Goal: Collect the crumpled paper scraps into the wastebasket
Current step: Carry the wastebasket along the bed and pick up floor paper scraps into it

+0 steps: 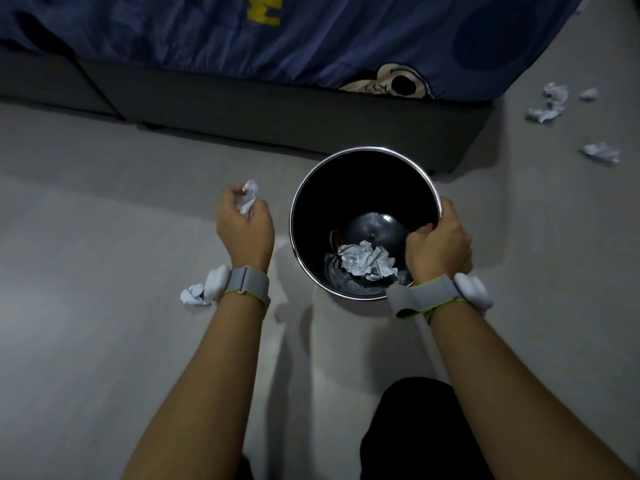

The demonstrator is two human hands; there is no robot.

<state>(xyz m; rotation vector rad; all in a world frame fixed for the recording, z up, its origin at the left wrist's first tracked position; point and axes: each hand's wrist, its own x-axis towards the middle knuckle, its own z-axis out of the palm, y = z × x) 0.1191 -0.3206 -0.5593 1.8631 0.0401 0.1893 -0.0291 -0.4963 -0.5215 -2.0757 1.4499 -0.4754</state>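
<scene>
Crumpled paper scraps lie in several places. One white scrap (248, 199) is pinched in the fingers of the left hand (244, 228), which is raised above the grey floor (104, 341) just left of the wastebasket (311, 188). A second, larger ball of paper (367, 261) already sits at the bottom of the wastebasket, resting against the near wall beside the domed metal base. A third scrap (192, 295) lies on the floor just beside the left wrist, partly hidden by the white sensor on the grey wristband (247, 284).

More scraps are scattered well apart from the basket at the far right: a cluster (550, 103) with a small piece (588, 94) next to it, and another piece (601, 153) nearer (all lying on the floor past the corner of the bed).

The wastebasket is a round, dark bin with a shiny metal rim, standing upright on the floor close to the dark bed base (277, 112). The right hand (440, 242) is clamped over the rim on the right side, fingers curled inside the bin and thumb outside. It wears a matching grey band (420, 299) with a white sensor.

A blue patterned bedsheet (311, 36) hangs over the bed above. The person's dark-clothed knee (415, 434) shows at the bottom edge.
</scene>
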